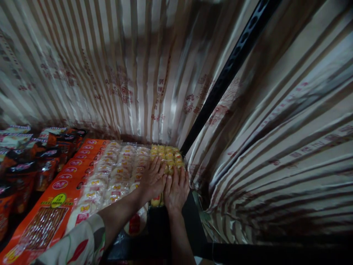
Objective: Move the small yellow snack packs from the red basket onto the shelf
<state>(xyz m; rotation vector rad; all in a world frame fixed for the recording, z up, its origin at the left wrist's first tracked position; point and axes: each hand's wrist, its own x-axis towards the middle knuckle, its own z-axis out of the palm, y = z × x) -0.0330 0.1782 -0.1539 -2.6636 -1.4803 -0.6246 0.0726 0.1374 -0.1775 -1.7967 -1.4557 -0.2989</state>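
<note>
Head view: left of the yellow packs (pixel 165 156) lie dark bags (pixel 41 162), then orange packs (pixel 68 173), then pale clear-wrapped packs (pixel 116 173). My left hand (pixel 150 180) lies flat, fingers spread, on the yellow packs' near-left edge, gripping nothing. The yellow packs are small, glossy, with red marks, stacked against the striped sheet (pixel 138 73). My right hand (pixel 176 189) lies flat beside the left, likewise gripping nothing.

dim light; striped curtain (pixel 116 70) hangs behind; black perforated post (pixel 228 70) crosses diagonally
</note>
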